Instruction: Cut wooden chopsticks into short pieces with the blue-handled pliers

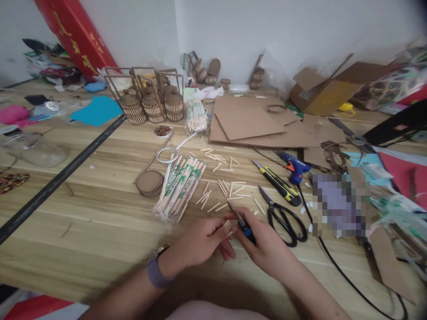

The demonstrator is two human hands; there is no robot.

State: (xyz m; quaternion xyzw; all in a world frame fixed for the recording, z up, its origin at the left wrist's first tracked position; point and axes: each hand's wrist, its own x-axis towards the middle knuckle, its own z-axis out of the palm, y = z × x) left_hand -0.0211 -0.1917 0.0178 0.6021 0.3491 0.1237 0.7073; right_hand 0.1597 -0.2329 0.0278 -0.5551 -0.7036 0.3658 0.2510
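Note:
My left hand [213, 235] pinches a few short wooden sticks [228, 225] over the front of the table. Close on its right, my right hand [258, 233] is closed around a blue-handled tool [246, 230] with a dark pointed metal tip; its exact kind is partly hidden by the fingers. Just beyond both hands, many short cut sticks [230, 189] lie scattered. A pile of paper-wrapped chopsticks [182, 186] is to their left, beside a round cardboard piece [149, 183]. Black-handled scissors [287, 222] and a yellow-black utility knife [278, 182] lie to the right.
A blue glue gun [295, 166] trails its black cable [325, 251] down the right side. Cardboard sheets [250, 124] and small lidded baskets [155, 106] stand farther back. Nearby are a dish of brown beads [163, 130], a tape roll [167, 154], and a glass jar [36, 149] at left.

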